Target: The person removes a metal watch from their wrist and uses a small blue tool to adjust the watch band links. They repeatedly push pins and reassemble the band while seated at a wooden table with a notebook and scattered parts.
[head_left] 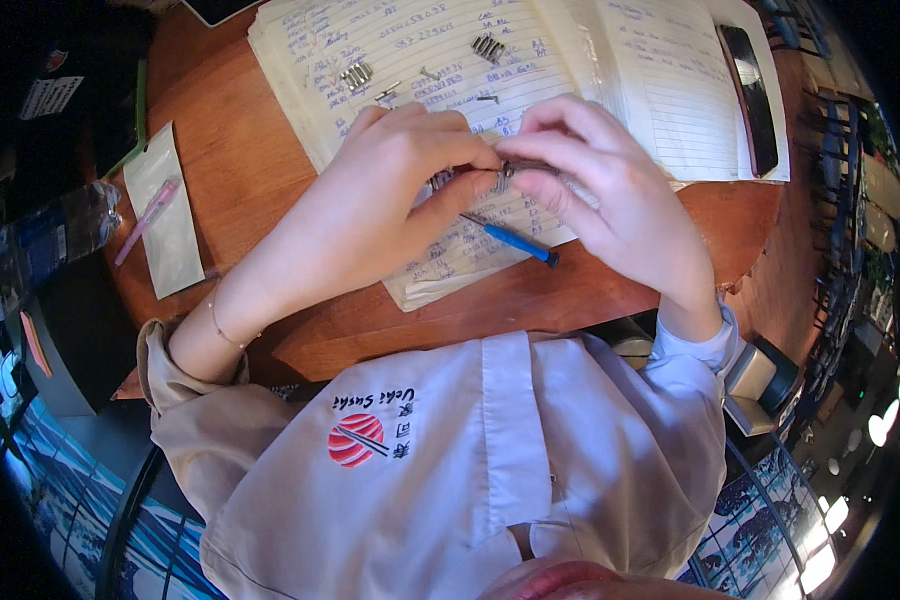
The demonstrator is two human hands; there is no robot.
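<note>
Over the notebook (670,110), the left hand (400,170) and right hand (610,165) pinched a small metal piece (503,182) in closed fingers, while a blue screwdriver (515,242) lay across the notebook's near edge.

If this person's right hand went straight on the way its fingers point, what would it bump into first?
Most likely the small metal piece right in front of the right hand, then the left hand just beyond it. Exact depth is hard to judge from this one view.
</note>
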